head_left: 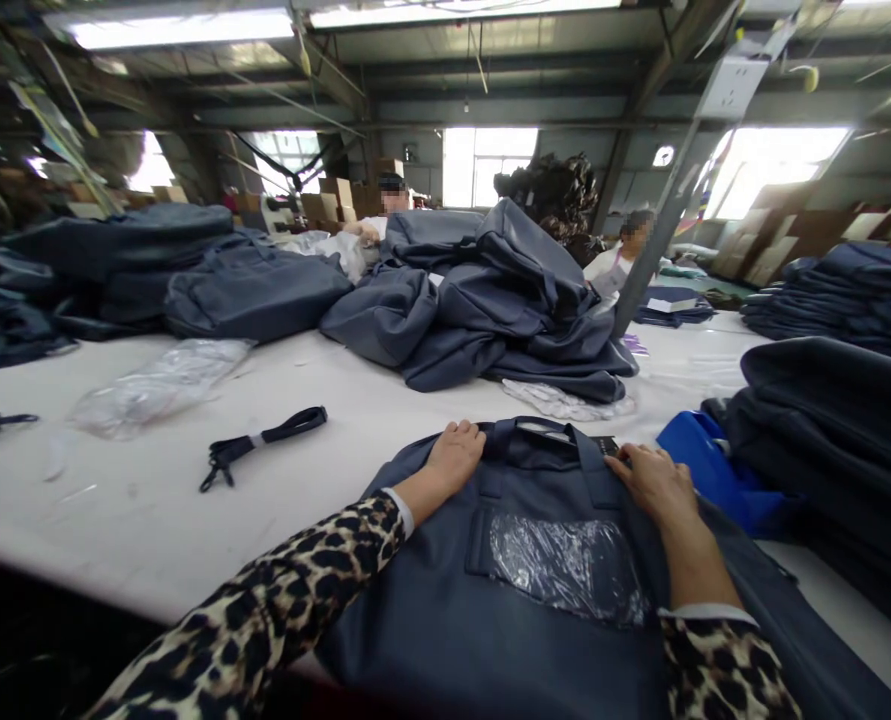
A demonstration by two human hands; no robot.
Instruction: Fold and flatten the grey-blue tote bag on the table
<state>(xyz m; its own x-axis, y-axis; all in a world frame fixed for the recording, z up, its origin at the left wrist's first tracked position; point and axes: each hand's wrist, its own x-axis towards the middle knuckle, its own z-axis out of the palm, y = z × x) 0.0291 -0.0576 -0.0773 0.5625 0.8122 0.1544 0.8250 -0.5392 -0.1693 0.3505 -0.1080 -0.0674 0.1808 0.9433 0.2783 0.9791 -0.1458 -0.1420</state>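
Observation:
A dark blue-grey bag (445,620) lies flat on the white table (152,500) right in front of me, with a clear plastic window pocket (565,565) on its face. My left hand (456,452) rests on the bag's top left edge, fingers curled over it next to the handle (542,432). On the top right edge sits my right hand (651,480), fingers pressing the fabric beside a small black label. Both sleeves carry a leopard print.
A loose black strap (261,445) and a crumpled clear plastic bag (160,385) lie to the left. Heaps of the same blue-grey bags (490,300) fill the table's middle, left and right. A bright blue item (704,460) lies by the right stack. Two people work at the far side.

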